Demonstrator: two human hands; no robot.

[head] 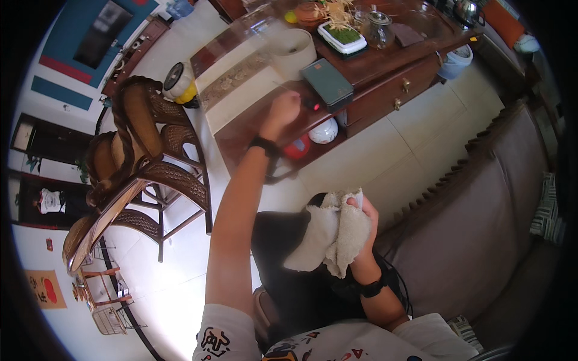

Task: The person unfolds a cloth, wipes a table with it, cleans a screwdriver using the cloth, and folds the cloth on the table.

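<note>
My left hand [285, 109] reaches over the near edge of a dark wooden tea table [244, 119]. Its fingers are blurred and curled, and whether they hold anything is unclear. Just right of it is a small dark object with a glowing red spot [316, 107], beside a grey-green box [327, 83]. A cream cylindrical container [293, 52] stands behind the hand. In my lap, my right hand [369, 221] grips a folded off-white cloth [347, 230] with frayed edges; the cloth hides part of the fingers.
A white planter with green moss [343, 38] and a glass teapot [378, 29] stand farther back on the table. A white round jar [323, 131] sits on the lower shelf. Carved wooden chairs [144, 135] are at left, a brown leather sofa [460, 216] at right.
</note>
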